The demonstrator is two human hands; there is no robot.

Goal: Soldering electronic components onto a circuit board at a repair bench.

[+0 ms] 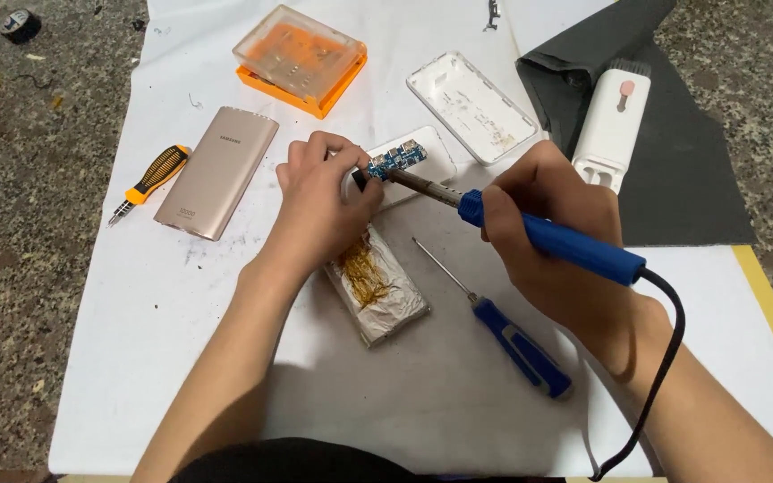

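Note:
My right hand [552,228] grips a blue-handled soldering iron [565,243], its metal tip reaching left to a small blue circuit board [397,162]. My left hand [319,206] pinches that board at its left end and rests over a silver foil-wrapped battery pouch [382,286] with amber glue marks. The board lies on a white plastic case half [431,156]. The iron's black cord [659,358] trails off toward the lower right.
A blue-handled screwdriver [503,326] lies by my right wrist. A rose-gold power bank [217,172] and an orange-black screwdriver [149,183] sit left. An orange parts box [301,61], a white case lid [471,107], a white cleaning tool [612,125] on a dark mat [691,170] lie beyond.

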